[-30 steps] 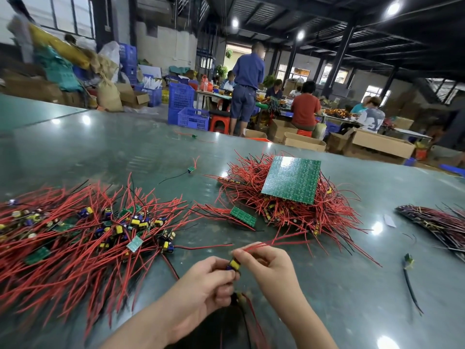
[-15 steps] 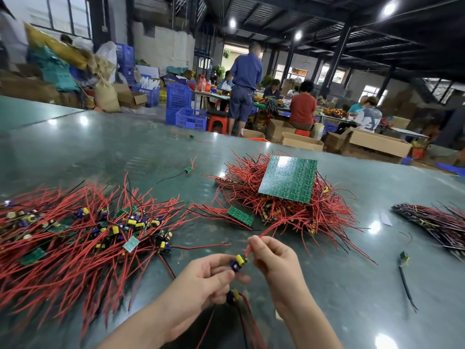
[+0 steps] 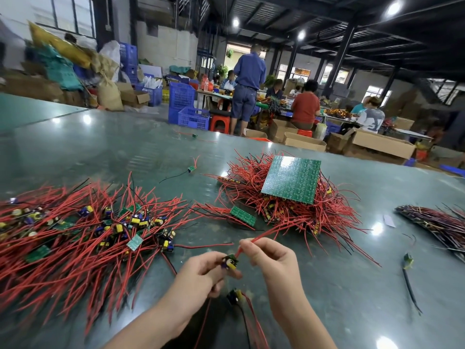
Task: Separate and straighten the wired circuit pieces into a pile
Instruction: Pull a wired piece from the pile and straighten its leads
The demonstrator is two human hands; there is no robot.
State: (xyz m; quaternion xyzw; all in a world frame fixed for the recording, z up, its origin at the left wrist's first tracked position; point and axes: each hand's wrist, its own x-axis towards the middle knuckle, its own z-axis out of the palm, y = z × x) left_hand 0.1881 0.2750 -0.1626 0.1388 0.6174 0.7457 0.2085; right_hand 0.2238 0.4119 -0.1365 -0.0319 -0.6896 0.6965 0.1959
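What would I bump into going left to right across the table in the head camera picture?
Big spread of red-wired circuit pieces → small green board → large green panel on the middle red wire heap → white scrap → dark wire bundle at the right edge.

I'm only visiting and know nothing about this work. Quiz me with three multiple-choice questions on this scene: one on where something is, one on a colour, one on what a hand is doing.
1. Where does the large green panel lie?
A. on the far pile of wires
B. on the floor
C. in a box

2. What colour is the wire that the right hand pulls?
A. blue
B. red
C. white

3. What is the left hand doing?
A. lying flat
B. pointing
C. holding a small circuit piece

Answers: A, the panel rests atop that pile; B, the wire is red; C, fingers curl round the piece.
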